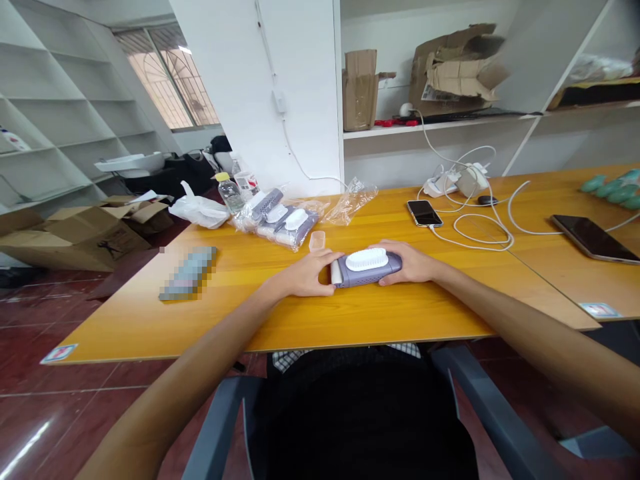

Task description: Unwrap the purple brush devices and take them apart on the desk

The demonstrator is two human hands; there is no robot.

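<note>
A purple-grey cleaning brush [363,275] with a white oval bristle head on top lies level just over or on the wooden table; I cannot tell which. My left hand [311,275] grips its left end, where a pale roller-like piece shows, with thumb and fingers on opposite edges. Around the rounded right end is my right hand [409,263], fingers behind and thumb in front. Just beyond my left fingers sits a small clear plastic cover [317,241]. Farther back, similar purple-and-white brushes [287,225] lie in clear plastic wrap.
Left on the table [280,327] lies a blurred-out flat object [189,273]. A white bag [199,210] and a yellow-capped bottle [230,193] stand at the back left. Rightward are a charging phone [424,213], looped white cables [475,230] and a tablet [595,238].
</note>
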